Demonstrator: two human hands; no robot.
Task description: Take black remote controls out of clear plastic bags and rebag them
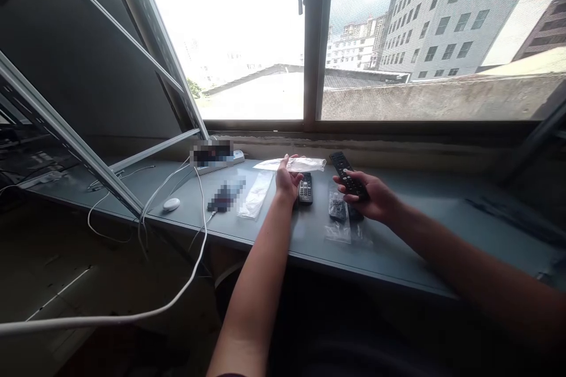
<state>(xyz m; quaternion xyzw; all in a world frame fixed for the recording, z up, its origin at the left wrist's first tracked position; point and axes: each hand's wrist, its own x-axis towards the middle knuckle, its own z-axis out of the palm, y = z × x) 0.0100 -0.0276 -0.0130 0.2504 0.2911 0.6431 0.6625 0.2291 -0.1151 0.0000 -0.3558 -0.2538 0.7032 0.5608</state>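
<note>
My left hand (288,179) is closed around a clear plastic bag (309,164), which stretches out to both sides above the table. Just behind that hand, a black remote control (305,188) lies on the table. My right hand (369,193) grips another black remote control (342,171), held tilted with its buttons showing. Under the right hand, remotes in clear plastic packaging (338,209) rest on the table, partly covered by the hand. Left of my left forearm lies a second flat plastic bag (255,197).
A grey table (309,235) runs below the window (312,41). At left stand a metal rack frame (66,126) and a power strip (239,156). A white cable (194,271) loops past the table's front edge. A round white object (171,204) and a blurred-out dark item (226,194) lie nearby.
</note>
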